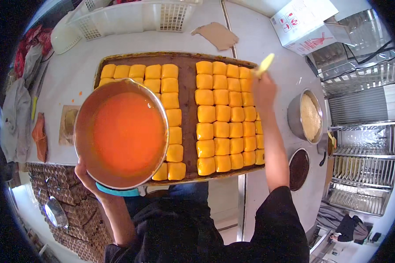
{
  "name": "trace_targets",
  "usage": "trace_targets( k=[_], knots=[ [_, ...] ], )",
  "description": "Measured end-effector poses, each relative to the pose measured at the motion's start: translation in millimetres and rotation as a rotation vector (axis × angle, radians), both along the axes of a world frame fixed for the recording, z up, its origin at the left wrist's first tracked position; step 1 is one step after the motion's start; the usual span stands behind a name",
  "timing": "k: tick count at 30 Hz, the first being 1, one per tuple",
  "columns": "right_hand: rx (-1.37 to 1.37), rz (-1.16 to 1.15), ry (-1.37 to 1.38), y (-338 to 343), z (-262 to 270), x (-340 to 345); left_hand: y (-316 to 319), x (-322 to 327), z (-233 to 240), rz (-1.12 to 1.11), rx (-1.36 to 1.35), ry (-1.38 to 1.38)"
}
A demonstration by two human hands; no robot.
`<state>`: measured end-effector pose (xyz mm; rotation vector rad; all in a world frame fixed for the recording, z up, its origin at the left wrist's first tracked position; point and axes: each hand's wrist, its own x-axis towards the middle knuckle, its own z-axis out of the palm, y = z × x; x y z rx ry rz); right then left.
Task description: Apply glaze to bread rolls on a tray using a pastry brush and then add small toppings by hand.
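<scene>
My left hand [85, 177] holds a round metal pot [85, 108] at its lower left rim, near a turquoise handle [117, 191]. Orange liquid, probably egg wash, lies inside the pot [130, 131]. In my right hand [264, 92] is a brush with a yellow handle [266, 63]; its bristle end is blurred. This hand is over the far right edge of a dark baking tray [188, 98]. Glossy yellow square buns form a right block [222, 113] and a left block [170, 84] on the tray. The pot hides much of the left block.
Right of the tray stand a metal bowl of pale grains [293, 113] and a round container of dark grains [299, 169]. A white plastic basket [128, 24], torn cardboard [217, 35] and a carton [302, 26] lie beyond. Metal racks [365, 166] stand right; another person [349, 228] is farther off.
</scene>
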<state>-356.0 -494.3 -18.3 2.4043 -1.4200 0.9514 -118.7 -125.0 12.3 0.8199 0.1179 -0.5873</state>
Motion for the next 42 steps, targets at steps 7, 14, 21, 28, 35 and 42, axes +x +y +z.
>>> trace_targets(
  k=[7,14,21,28,35,42],
  knots=[
    [0.409,0.162,-0.382,17,-7,-7,19,6,-4,-0.035,-0.009,-0.004],
    [0.517,0.250,-0.349,66,-2,14,27,11,-4,-0.042,-0.057,0.001],
    [0.236,-0.015,-0.230,87,12,-35,44,10,-6,-0.088,-0.061,0.022],
    [0.538,0.160,-0.478,120,6,-22,53,6,-2,-0.073,-0.057,0.032],
    [0.107,-0.116,-0.086,144,18,-59,60,6,-1,-0.123,-0.097,-0.006],
    [0.598,0.157,-0.725,168,-2,-69,58,-2,11,-0.114,-0.051,-0.059]
  ],
)
